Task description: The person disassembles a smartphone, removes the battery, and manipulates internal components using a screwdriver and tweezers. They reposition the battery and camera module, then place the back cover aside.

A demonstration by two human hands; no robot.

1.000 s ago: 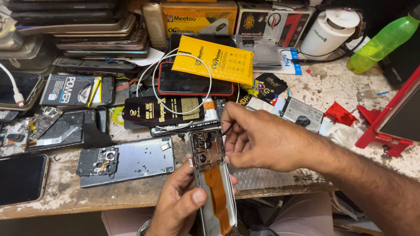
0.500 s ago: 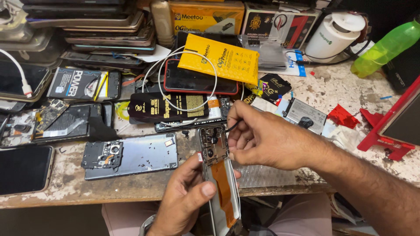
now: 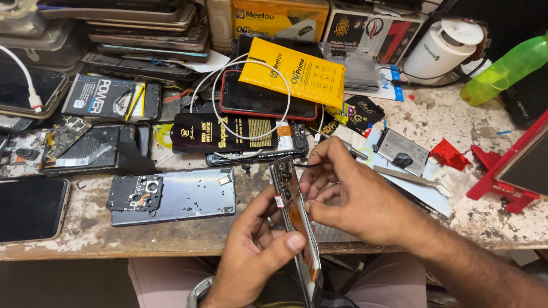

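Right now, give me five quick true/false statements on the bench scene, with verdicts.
1. The left hand grips an opened phone held edge-on. True.
2. The right hand holds a thin metal tool near the phone's top end. True.
3. The green bottle stands upright at the left of the bench. False: it lies tilted at the far right.
4. A grey phone back cover lies flat on the bench, left of the hands. True.
5. The white cable is coiled on the floor. False: it loops over the phones and packets on the bench.
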